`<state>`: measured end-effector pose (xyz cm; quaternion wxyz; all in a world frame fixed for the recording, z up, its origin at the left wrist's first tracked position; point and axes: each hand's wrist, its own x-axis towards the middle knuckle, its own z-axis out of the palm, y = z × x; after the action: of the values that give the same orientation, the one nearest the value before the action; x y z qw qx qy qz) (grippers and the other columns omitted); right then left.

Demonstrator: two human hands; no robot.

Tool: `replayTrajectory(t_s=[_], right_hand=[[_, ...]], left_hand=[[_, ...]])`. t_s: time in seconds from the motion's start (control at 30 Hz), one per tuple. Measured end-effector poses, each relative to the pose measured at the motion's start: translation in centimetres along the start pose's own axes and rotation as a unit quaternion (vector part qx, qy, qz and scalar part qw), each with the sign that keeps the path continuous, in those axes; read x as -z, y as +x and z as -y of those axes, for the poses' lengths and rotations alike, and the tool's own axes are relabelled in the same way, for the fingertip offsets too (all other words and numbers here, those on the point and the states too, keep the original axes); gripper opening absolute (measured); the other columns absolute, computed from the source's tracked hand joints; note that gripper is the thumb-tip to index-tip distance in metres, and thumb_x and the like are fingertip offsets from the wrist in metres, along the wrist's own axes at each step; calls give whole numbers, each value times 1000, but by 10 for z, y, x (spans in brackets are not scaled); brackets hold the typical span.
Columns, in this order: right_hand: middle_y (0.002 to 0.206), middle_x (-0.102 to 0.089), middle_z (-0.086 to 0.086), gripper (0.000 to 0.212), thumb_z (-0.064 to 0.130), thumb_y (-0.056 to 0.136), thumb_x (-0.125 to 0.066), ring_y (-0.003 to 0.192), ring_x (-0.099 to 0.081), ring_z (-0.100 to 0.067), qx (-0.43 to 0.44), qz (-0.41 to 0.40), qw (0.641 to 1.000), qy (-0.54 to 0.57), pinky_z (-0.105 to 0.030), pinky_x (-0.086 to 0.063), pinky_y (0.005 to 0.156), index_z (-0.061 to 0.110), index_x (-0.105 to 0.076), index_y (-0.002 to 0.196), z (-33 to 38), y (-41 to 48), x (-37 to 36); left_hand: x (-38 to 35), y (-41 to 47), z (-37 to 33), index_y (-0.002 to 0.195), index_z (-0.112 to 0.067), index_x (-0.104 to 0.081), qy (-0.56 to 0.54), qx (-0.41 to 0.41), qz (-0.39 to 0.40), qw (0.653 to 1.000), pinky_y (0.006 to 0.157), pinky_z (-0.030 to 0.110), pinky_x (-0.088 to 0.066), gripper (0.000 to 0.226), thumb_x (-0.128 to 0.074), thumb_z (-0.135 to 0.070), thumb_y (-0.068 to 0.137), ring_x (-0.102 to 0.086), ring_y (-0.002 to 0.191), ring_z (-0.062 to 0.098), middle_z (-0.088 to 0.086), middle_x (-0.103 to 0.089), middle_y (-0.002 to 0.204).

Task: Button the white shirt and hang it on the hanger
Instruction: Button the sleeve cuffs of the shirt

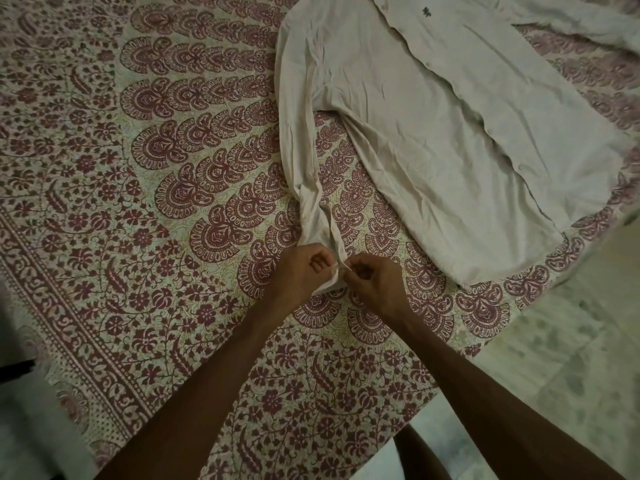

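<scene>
Both hands work the cuff at the end of the white shirt's sleeve, low in the middle of the frame.

The left hand [299, 270] and right hand [375, 284] pinch the cuff [329, 284] together; better to hold it taut and ease the button through. The white shirt [433, 126], thin and creased, lies flat at upper right on the printed bedspread [138, 202]. No hanger shows.
</scene>
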<state>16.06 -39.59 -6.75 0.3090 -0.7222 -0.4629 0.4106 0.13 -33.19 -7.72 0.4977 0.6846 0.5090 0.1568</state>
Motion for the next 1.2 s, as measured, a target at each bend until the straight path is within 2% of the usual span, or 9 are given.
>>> replayTrajectory(t_s=[0.1, 0.23, 0.43, 0.57, 0.67, 0.73, 0.87, 1.03, 1.2], right_hand=[[67, -72, -6, 4, 11, 87, -72, 51, -65, -19, 11, 1, 1000, -13, -20, -48, 44, 10, -75, 85, -3, -1, 2], [66, -71, 3, 5, 14, 85, -72, 54, -65, -12, 15, -33, 998, -44, -20, -50, 48, 15, -75, 83, -6, -1, 4], [63, -67, 8, 6, 17, 82, -72, 54, -62, -6, 21, -60, 994, -94, -25, -51, 52, 17, -72, 76, -4, 2, 2], [62, -66, 9, 8, 17, 82, -72, 52, -59, -3, 25, -62, 992, -108, -19, -47, 51, 18, -71, 75, -4, 3, 2], [62, -66, 10, 8, 16, 83, -73, 51, -58, -2, 14, -45, 994, -97, -13, -44, 49, 20, -71, 77, -5, 4, 1], [62, -66, 10, 8, 15, 84, -72, 51, -59, -3, 9, -34, 995, -93, -15, -46, 49, 21, -71, 78, -6, 4, 1], [63, -64, 12, 11, 12, 84, -70, 54, -61, -3, 33, -20, 994, -99, -15, -47, 51, 21, -72, 80, -4, 5, 2], [68, -66, 8, 11, 7, 81, -69, 56, -59, 2, 65, -4, 990, -127, -10, -44, 53, 15, -75, 85, -5, 5, 4], [68, -64, 9, 10, 6, 82, -70, 55, -55, 4, 79, 6, 987, -136, -7, -40, 55, 13, -75, 87, -7, 4, 5]], left_hand=[[2, 6, -1, 83, -13, -72, 42, -21, 33, 998, 61, 24, -54, 4, -72, -12, 79, -64, 67, 11, -2, -68, 71], [2, 15, -8, 82, -14, -74, 26, -21, 59, 998, 63, 24, -56, 6, -74, -9, 78, -65, 65, 8, -2, -70, 71], [-3, 20, -17, 82, -12, -74, 44, -22, 53, 997, 64, 28, -58, 9, -71, -4, 78, -63, 61, 9, 1, -69, 69], [-8, 18, -18, 79, -12, -73, 66, -33, 37, 997, 63, 33, -58, 9, -68, -4, 78, -64, 61, 12, 0, -68, 67], [-12, 15, -18, 90, -13, -70, 103, -40, 15, 994, 62, 30, -57, 11, -64, -7, 83, -61, 62, 9, 0, -67, 71], [-15, 12, -17, 96, -17, -63, 114, -60, -5, 992, 54, 28, -55, 16, -64, -7, 84, -61, 59, 8, -1, -64, 68], [-14, 10, -17, 107, -17, -52, 87, -56, 13, 995, 53, 12, -46, 35, -73, -6, 80, -58, 59, 1, -6, -63, 69], [-17, 12, -17, 107, -15, -47, 71, -49, 11, 996, 53, 15, -47, 45, -76, -4, 74, -60, 59, 2, -7, -61, 67], [-20, 10, -11, 105, -13, -49, 35, -43, -2, 998, 53, 18, -49, 42, -75, 1, 74, -60, 58, 1, -8, -60, 64]])
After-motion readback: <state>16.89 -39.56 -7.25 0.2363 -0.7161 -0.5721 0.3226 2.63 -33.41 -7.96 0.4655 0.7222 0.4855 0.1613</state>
